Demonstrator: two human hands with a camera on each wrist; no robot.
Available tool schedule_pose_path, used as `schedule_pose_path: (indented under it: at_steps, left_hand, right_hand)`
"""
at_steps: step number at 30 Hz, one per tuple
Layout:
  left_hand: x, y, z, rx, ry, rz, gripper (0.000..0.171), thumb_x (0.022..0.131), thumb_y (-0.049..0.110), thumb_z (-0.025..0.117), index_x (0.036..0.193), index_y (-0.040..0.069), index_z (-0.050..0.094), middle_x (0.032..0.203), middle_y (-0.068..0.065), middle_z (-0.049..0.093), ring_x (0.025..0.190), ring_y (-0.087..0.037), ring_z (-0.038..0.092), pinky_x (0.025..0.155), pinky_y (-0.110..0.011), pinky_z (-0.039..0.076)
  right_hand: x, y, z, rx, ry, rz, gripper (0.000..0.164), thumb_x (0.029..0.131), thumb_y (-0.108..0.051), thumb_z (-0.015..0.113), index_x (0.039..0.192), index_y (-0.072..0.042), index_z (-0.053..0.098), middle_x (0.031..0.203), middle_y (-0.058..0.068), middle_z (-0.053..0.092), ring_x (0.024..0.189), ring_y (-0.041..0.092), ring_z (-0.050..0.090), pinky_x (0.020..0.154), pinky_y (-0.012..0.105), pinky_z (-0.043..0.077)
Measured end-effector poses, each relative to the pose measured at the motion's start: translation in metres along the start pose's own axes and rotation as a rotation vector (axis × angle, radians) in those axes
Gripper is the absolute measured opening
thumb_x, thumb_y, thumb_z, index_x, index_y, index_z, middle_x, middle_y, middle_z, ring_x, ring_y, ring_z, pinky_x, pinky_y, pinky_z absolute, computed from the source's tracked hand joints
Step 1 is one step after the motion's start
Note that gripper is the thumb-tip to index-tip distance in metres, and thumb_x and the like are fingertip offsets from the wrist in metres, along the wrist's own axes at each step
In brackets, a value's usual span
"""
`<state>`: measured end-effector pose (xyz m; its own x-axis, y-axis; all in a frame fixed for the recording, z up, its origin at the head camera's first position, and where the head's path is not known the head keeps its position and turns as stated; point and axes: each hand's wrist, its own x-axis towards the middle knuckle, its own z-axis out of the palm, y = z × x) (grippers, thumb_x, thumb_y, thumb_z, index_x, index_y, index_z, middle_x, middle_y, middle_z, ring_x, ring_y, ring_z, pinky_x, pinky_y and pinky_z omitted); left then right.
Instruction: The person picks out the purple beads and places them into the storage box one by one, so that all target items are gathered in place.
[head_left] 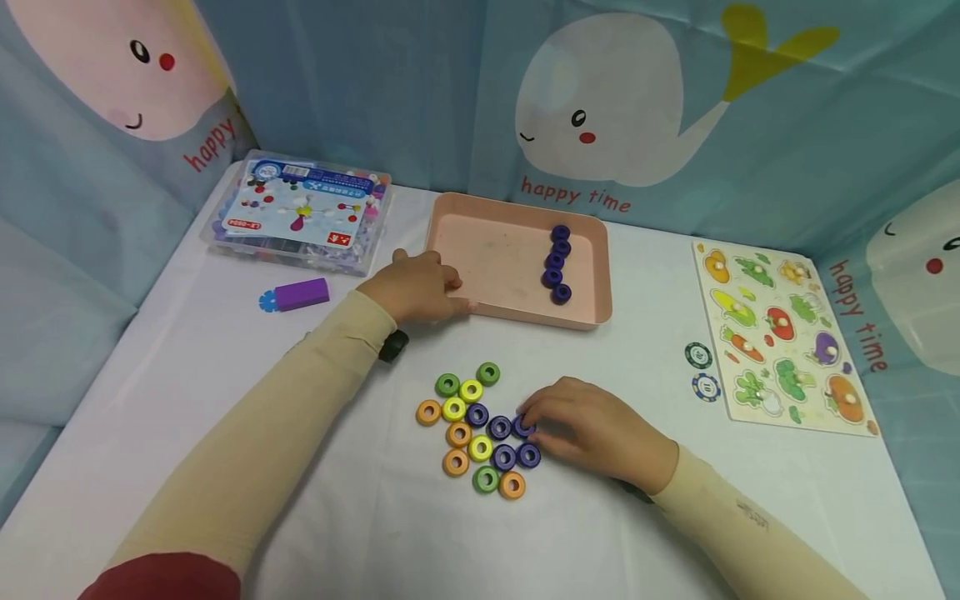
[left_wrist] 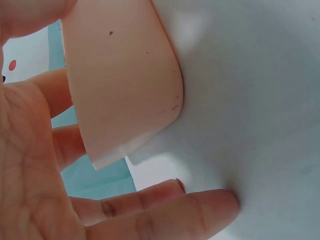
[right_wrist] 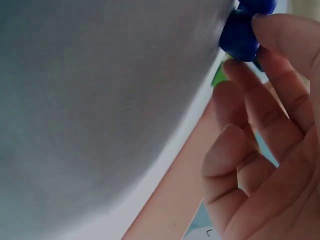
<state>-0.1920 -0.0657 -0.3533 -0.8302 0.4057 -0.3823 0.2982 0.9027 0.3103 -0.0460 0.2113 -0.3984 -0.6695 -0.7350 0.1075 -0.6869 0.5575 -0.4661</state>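
At the near left corner of the pink tray (head_left: 517, 313), my left hand (head_left: 417, 287) holds the wall, thumb outside and two fingers behind it. In the left wrist view the tray wall (left_wrist: 125, 75) runs between thumb and fingers; the other fingers stretch over the tablecloth. Several dark blue rings (head_left: 554, 261) form a column inside the tray's right side. My right hand (head_left: 596, 429) pinches a dark blue ring (head_left: 523, 427) at the right edge of a loose group. The right wrist view shows the thumb against the blue ring (right_wrist: 239, 37), other fingers curled below.
The group also has green (head_left: 447, 384), yellow (head_left: 480, 448) and orange rings (head_left: 512, 484). A clear box with a molecule-picture label (head_left: 300, 208) stands back left, near a purple block (head_left: 302, 294). On the right lie two chips (head_left: 706, 387) and a vegetable puzzle board (head_left: 787, 333).
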Motion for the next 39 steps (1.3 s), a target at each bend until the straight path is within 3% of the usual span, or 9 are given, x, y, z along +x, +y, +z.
schedule_pose_path:
  at_steps: [6,11,16,21,24,28,39]
  left_hand:
    - [0.0,-0.001,0.0,0.003,0.002,-0.001,0.064,0.092,0.06,0.06,0.138,0.016,0.061,0.136,-0.013,0.053,0.116,-0.039,0.045,0.099,-0.052,0.042]
    - [0.0,-0.001,-0.001,0.012,0.004,0.007,0.065,0.092,0.061,0.059,0.138,0.016,0.061,0.136,-0.013,0.053,0.116,-0.04,0.044,0.099,-0.053,0.041]
    - [0.0,-0.002,-0.002,0.014,0.013,0.003,0.063,0.092,0.06,0.059,0.138,0.016,0.061,0.134,-0.012,0.053,0.116,-0.04,0.044,0.1,-0.052,0.041]
    - [0.001,-0.005,0.001,0.004,0.011,-0.001,0.064,0.092,0.061,0.059,0.138,0.017,0.061,0.139,-0.013,0.051,0.118,-0.043,0.043,0.099,-0.054,0.043]
    - [0.001,-0.004,0.003,0.004,0.004,0.005,0.064,0.092,0.061,0.059,0.138,0.018,0.061,0.141,-0.013,0.05,0.118,-0.043,0.042,0.098,-0.054,0.044]
    - [0.001,-0.001,0.003,0.008,-0.002,0.008,0.064,0.091,0.061,0.059,0.138,0.018,0.061,0.141,-0.013,0.051,0.118,-0.042,0.042,0.098,-0.053,0.044]
    - [0.003,-0.003,0.005,0.01,0.004,-0.011,0.064,0.091,0.062,0.059,0.139,0.019,0.061,0.14,-0.012,0.051,0.116,-0.04,0.042,0.097,-0.052,0.044]
  right_hand:
    - [0.007,-0.001,-0.001,-0.02,0.013,-0.019,0.011,0.088,-0.022,0.076,0.095,-0.026,0.068,0.11,-0.017,0.067,0.102,0.0,0.059,0.091,0.024,0.049]
    - [0.023,0.005,-0.029,0.013,0.119,0.022,0.013,0.087,-0.02,0.076,0.097,-0.023,0.068,0.107,-0.013,0.068,0.097,0.006,0.061,0.085,0.029,0.052]
    - [0.076,0.031,-0.081,0.001,0.199,0.252,0.011,0.091,-0.022,0.073,0.101,-0.021,0.069,0.103,-0.007,0.067,0.089,0.014,0.059,0.072,0.034,0.05]
    - [0.135,0.077,-0.112,-0.024,0.131,0.488,0.015,0.096,-0.028,0.067,0.108,-0.019,0.069,0.11,0.0,0.069,0.085,0.021,0.059,0.071,0.038,0.047]
    - [0.155,0.1,-0.115,-0.047,0.034,0.57,0.02,0.097,-0.029,0.066,0.113,-0.017,0.069,0.118,0.003,0.07,0.091,0.024,0.062,0.081,0.041,0.049]
    - [0.168,0.117,-0.111,-0.083,-0.058,0.622,0.025,0.097,-0.028,0.067,0.117,-0.012,0.068,0.119,0.007,0.07,0.104,0.026,0.063,0.094,0.046,0.049]
    - [0.173,0.133,-0.093,-0.165,-0.056,0.616,0.023,0.096,-0.031,0.069,0.11,-0.012,0.065,0.106,0.007,0.068,0.097,0.026,0.058,0.095,0.044,0.046]
